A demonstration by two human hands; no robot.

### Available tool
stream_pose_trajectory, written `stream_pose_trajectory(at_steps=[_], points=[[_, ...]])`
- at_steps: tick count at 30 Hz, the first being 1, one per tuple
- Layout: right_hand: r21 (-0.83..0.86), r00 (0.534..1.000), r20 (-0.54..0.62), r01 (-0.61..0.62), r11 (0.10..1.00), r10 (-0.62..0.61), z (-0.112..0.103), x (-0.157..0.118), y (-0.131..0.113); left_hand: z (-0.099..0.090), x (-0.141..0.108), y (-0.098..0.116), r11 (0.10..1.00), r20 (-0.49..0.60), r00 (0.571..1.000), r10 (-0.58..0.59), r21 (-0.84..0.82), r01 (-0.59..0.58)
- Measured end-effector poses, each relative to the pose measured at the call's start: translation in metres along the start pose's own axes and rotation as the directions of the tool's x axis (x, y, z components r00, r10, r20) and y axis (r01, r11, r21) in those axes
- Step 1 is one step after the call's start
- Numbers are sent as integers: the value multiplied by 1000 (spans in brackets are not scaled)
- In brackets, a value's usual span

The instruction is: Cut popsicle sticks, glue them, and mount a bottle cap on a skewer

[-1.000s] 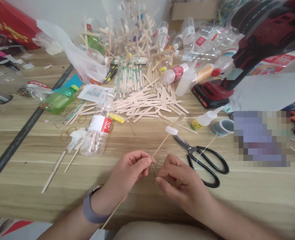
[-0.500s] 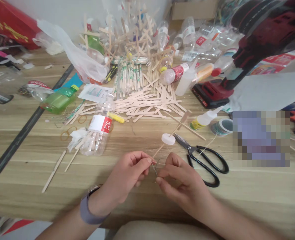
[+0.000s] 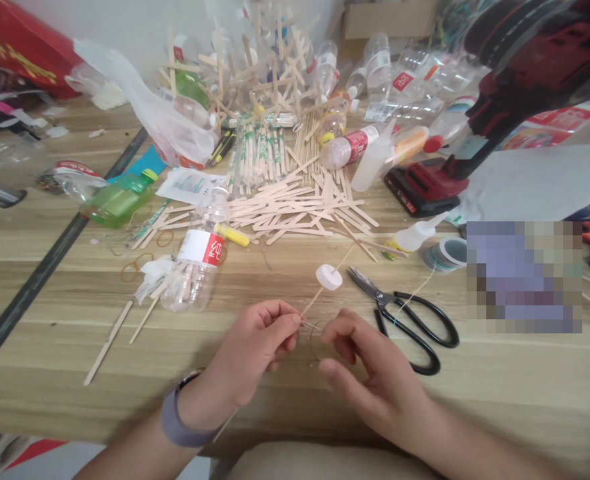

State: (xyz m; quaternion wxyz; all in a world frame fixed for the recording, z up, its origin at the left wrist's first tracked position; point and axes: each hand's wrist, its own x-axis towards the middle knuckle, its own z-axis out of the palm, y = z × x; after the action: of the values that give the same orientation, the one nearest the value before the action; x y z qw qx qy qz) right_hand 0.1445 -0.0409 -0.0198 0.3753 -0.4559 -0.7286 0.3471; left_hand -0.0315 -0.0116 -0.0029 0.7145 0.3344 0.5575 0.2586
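Note:
Near the front of the table, my left hand (image 3: 265,340) pinches a thin wooden skewer (image 3: 313,301) between thumb and fingers. A white bottle cap (image 3: 329,277) is threaded on the skewer, and flat wooden craft sticks (image 3: 385,249) form a blurred cross at its far end. Below my left wrist, a thin stick end (image 3: 225,424) sticks out. Fine thread or a band (image 3: 312,325) runs from the left fingertips toward my right hand (image 3: 369,373). That hand is open beside it, thumb and index finger apart. Black-handled scissors (image 3: 385,299) lie just beyond the right hand.
A clear bottle holding sticks (image 3: 189,267) lies at left, with two loose craft sticks (image 3: 109,341) nearby. Behind are a pile of craft sticks (image 3: 285,210), a glue bottle (image 3: 415,235), a thread spool (image 3: 447,255) and a red-black power tool (image 3: 425,187). Plastic bottles crowd the back.
My right thumb and fingers have parted from their pinch on the thread. The skewer has turned, with the cap tilting and shifting slightly left and the crossed sticks rotating.

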Motion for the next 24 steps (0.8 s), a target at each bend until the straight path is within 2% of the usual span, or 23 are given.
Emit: stream_pose_trajectory(at_steps=[5, 12, 18, 24], points=[[18, 984, 33, -178, 984, 178, 4, 0, 3, -1, 2, -2, 1000, 16, 1000, 6, -31, -5], [48, 970, -1, -242, 969, 242, 5, 4, 6, -2, 2, -1, 998, 24, 999, 25, -54, -23], [213, 938, 93, -347, 913, 334, 2, 7, 4, -1, 0, -1, 995, 69, 997, 44, -89, -38], [276, 925, 96, -380, 883, 368, 2, 7, 6, -5, 1, -4, 996, 81, 996, 48, -81, -42]])
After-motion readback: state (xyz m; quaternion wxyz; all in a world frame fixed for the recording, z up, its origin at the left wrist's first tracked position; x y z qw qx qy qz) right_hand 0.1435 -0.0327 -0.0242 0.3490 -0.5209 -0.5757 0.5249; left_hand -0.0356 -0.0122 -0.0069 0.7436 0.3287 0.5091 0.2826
